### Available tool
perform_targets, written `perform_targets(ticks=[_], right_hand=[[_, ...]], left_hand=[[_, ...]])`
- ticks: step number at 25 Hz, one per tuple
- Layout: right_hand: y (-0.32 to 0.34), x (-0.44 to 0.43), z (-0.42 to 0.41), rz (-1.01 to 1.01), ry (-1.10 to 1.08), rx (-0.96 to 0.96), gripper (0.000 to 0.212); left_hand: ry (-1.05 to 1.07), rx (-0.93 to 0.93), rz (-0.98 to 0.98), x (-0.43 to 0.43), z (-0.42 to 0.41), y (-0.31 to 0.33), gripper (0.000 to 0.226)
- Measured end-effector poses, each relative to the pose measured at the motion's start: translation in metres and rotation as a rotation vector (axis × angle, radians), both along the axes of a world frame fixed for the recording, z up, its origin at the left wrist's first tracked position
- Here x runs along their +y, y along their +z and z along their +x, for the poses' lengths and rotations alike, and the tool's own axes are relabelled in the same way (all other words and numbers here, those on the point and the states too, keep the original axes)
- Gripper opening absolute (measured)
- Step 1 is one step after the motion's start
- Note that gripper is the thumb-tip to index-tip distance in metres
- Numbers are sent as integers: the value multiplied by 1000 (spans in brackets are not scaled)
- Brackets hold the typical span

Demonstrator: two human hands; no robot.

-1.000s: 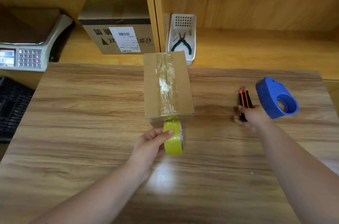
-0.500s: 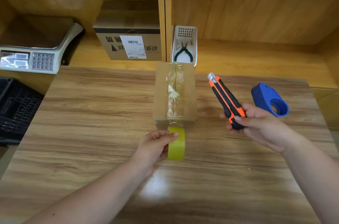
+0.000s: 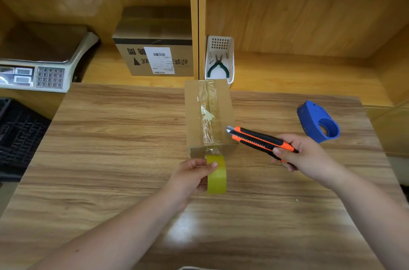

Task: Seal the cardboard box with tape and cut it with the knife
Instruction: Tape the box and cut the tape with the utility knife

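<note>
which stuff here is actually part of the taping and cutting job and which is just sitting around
In use: cardboard box, tape roll in the left hand, knife in the right hand.

Lying about: blue tape dispenser, scale, labelled carton, white basket with pliers.

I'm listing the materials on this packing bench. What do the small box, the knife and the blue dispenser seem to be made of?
The small brown box looks like matte corrugated cardboard, with glossy, wrinkled clear tape along its top seam. The orange-and-black utility knife seems to be moulded plastic with a silvery, probably metal, tip. The blue tape dispenser looks like smooth hard plastic with a slight sheen.
</note>
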State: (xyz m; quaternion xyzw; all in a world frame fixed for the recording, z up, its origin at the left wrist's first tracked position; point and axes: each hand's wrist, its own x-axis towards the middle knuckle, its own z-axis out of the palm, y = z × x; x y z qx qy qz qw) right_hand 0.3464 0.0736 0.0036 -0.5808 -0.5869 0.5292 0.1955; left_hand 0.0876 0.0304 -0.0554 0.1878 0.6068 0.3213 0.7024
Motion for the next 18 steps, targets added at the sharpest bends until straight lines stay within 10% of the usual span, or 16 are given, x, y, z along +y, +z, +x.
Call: perform_targets(ticks=[13,18], right_hand=[[-6,3,-25,283,-69,-420,46],[-7,3,-26,288,57,-255,20]], left_hand=[[-30,-56,-27,-7,-8,1,34],[-29,-62,-40,-8,-9,1,32]])
